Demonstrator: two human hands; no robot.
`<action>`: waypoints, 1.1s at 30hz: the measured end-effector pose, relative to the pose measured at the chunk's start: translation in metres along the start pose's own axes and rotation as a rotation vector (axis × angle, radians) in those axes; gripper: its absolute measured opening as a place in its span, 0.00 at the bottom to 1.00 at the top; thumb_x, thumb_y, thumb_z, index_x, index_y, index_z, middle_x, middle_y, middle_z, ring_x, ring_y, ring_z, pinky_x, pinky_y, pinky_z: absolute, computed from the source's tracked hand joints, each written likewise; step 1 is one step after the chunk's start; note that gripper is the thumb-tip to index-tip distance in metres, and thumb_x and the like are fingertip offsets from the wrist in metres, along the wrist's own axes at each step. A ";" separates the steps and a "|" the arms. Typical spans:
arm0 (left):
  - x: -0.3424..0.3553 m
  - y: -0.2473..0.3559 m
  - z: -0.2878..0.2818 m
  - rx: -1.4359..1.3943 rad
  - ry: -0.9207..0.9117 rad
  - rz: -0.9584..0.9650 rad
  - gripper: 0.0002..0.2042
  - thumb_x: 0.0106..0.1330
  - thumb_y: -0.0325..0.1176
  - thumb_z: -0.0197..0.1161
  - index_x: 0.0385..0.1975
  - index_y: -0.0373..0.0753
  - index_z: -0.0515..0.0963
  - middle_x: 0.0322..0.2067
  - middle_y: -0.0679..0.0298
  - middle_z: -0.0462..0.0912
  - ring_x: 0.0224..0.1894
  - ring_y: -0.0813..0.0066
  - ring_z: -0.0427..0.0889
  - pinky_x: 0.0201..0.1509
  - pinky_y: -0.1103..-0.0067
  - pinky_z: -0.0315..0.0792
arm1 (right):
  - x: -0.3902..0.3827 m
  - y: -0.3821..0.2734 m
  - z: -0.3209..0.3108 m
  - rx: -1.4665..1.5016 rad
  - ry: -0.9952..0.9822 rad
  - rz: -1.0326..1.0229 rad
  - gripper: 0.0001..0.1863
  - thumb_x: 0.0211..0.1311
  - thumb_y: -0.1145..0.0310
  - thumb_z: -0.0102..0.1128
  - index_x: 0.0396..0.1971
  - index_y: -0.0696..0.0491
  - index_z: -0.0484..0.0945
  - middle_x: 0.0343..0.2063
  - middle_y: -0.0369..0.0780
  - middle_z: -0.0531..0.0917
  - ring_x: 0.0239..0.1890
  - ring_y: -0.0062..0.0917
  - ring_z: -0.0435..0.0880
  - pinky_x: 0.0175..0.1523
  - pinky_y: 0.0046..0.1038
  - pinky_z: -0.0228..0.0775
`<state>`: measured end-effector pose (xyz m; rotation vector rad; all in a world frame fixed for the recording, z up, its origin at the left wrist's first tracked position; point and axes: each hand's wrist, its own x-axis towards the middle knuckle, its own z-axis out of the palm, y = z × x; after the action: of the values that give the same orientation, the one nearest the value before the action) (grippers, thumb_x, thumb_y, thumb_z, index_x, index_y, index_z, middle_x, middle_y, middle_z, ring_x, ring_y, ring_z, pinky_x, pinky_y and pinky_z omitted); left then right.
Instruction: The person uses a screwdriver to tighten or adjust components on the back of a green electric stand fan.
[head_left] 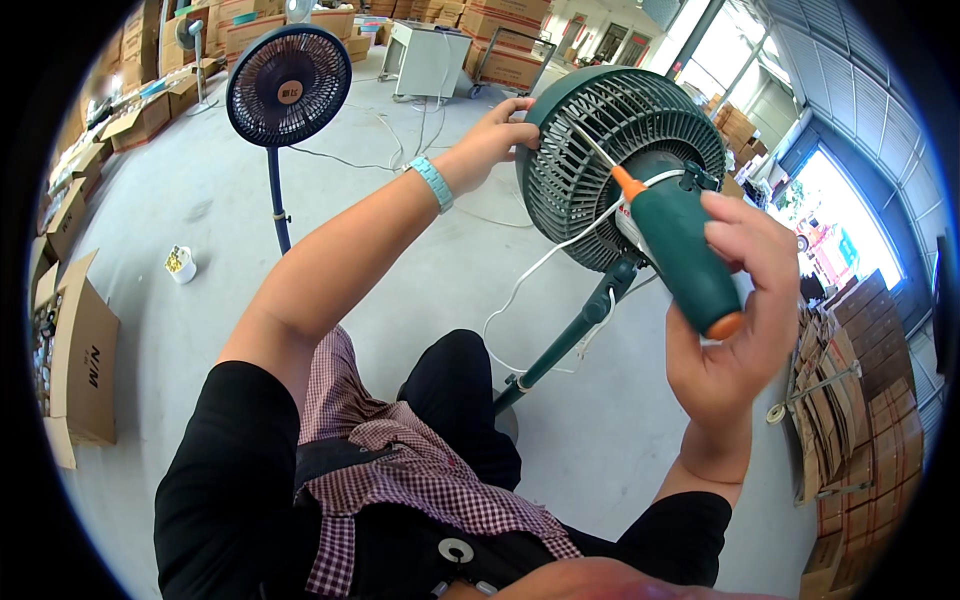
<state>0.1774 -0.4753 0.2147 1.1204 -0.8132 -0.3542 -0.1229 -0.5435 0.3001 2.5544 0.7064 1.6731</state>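
A dark green pedestal fan [560,165] stands in front of me with its rear grille toward me. My left hand [497,142] is closed on the left rim of the grille, a pale blue band around its wrist. In my right hand [750,300] is a screwdriver [682,245] with a green and orange handle. Its thin shaft points up and left across the grille; I cannot tell whether the tip touches anything. The handle partly hides the fan's motor housing. A white cord [520,285] hangs in a loop from the fan beside its green pole [560,335].
Another dark fan [288,85] stands on a pole at the back left. A small white bucket [181,264] with yellowish bits sits on the floor. An opened carton [88,365] is at the left, flattened cardboard [835,400] at the right. Cables [400,150] trail near a white cabinet [428,60].
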 end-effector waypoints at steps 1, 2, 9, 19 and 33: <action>-0.001 0.000 0.000 -0.003 0.003 0.002 0.30 0.57 0.34 0.58 0.62 0.44 0.63 0.44 0.70 0.79 0.49 0.82 0.73 0.60 0.73 0.60 | -0.004 0.003 0.004 0.031 -0.004 0.037 0.16 0.49 0.82 0.57 0.41 0.57 0.75 0.42 0.47 0.80 0.34 0.31 0.81 0.33 0.24 0.76; 0.000 0.000 0.000 -0.007 -0.006 -0.004 0.31 0.56 0.33 0.59 0.63 0.44 0.62 0.46 0.68 0.78 0.49 0.80 0.73 0.59 0.73 0.61 | -0.007 0.006 0.007 0.061 -0.007 0.071 0.17 0.48 0.84 0.53 0.41 0.57 0.75 0.43 0.47 0.80 0.34 0.29 0.81 0.32 0.23 0.76; 0.014 -0.015 0.038 0.131 0.662 0.378 0.42 0.48 0.25 0.64 0.68 0.42 0.55 0.59 0.50 0.61 0.59 0.58 0.64 0.62 0.70 0.62 | -0.034 0.004 0.071 0.358 0.074 0.060 0.45 0.39 0.81 0.61 0.62 0.52 0.53 0.63 0.59 0.62 0.30 0.22 0.79 0.32 0.17 0.70; -0.028 0.013 0.056 0.569 0.507 0.851 0.14 0.44 0.19 0.53 0.27 0.42 0.80 0.55 0.55 0.71 0.63 0.55 0.63 0.64 0.65 0.58 | 0.008 -0.057 0.103 0.215 0.095 -0.044 0.35 0.35 0.66 0.75 0.51 0.49 0.75 0.48 0.42 0.76 0.34 0.29 0.79 0.32 0.26 0.72; -0.063 -0.007 0.051 0.048 0.405 0.379 0.25 0.51 0.20 0.56 0.53 0.36 0.63 0.49 0.57 0.67 0.46 0.70 0.72 0.48 0.77 0.71 | -0.025 -0.002 0.056 0.322 0.547 0.300 0.22 0.54 0.64 0.56 0.45 0.59 0.63 0.40 0.50 0.78 0.39 0.31 0.78 0.42 0.30 0.76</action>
<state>0.0988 -0.4719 0.1930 1.0106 -0.6547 0.2062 -0.0827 -0.5381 0.2542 2.5007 0.6740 2.6084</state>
